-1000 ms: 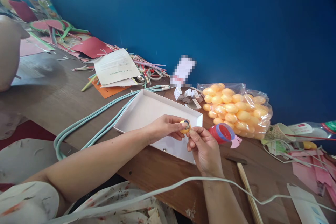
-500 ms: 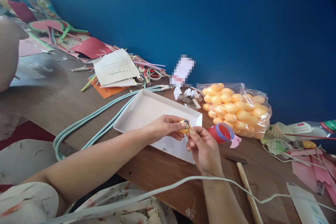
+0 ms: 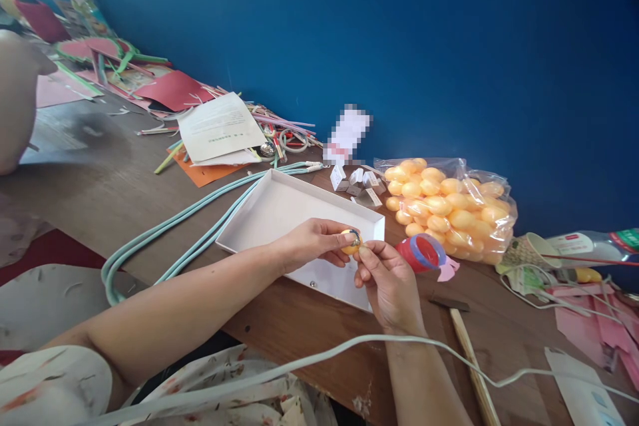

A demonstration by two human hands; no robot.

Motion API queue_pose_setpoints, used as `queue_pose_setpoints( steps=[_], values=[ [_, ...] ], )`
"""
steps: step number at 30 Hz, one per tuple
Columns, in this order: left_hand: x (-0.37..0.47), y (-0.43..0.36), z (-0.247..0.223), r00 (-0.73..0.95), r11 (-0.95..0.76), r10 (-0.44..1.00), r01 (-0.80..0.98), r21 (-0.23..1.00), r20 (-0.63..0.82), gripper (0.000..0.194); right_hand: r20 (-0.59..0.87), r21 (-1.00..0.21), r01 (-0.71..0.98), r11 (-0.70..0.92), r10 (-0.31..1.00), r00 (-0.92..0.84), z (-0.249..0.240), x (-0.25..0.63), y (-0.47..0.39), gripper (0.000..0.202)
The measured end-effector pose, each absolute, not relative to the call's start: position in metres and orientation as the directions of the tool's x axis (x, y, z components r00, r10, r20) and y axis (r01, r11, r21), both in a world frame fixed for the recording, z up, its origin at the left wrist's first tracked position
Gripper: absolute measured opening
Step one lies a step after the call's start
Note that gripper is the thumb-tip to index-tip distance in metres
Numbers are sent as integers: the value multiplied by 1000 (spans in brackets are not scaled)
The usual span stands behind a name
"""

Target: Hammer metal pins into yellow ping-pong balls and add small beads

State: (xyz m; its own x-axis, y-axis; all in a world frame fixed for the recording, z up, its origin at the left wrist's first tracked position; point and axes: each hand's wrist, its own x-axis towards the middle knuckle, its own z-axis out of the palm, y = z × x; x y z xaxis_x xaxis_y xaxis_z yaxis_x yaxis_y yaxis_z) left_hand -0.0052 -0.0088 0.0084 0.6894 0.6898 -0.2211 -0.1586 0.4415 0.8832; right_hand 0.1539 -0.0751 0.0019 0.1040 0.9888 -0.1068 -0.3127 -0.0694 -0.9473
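My left hand pinches a small yellow ball with a dark and metallic patch on its face. Close against the ball's right side is my right hand, thumb and forefinger pressed together; whatever lies between those fingertips is too small to make out. Both hands are over the right part of a shallow white box lid. One small shiny piece rests on the lid's near edge. A red cup with a blue rim lies just beyond my right hand.
A clear bag of orange balls lies behind the cup. Folded white tags sit behind the lid. Teal cords loop on the left. A hammer and a white cable are at the right. Another person's arm is far left.
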Motion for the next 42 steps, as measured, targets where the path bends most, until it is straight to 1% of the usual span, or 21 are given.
queue_pose_setpoints(
  steps=[12,25,34,42],
  values=[
    [-6,-9,8,686,406,698,-145,902,-204,40,-101,-950,-304,-72,992,81,1,155,-75,12],
    [-7,-8,8,708,446,675,-164,880,-210,38,-86,-956,-287,-61,994,73,2,156,-76,11],
    [-7,-7,8,714,460,667,-169,872,-213,40,-84,-948,-312,-64,995,52,3,154,-76,9],
    [-7,-8,8,709,447,673,-161,880,-212,42,-74,-956,-287,-56,996,52,1,156,-76,9]
  ],
)
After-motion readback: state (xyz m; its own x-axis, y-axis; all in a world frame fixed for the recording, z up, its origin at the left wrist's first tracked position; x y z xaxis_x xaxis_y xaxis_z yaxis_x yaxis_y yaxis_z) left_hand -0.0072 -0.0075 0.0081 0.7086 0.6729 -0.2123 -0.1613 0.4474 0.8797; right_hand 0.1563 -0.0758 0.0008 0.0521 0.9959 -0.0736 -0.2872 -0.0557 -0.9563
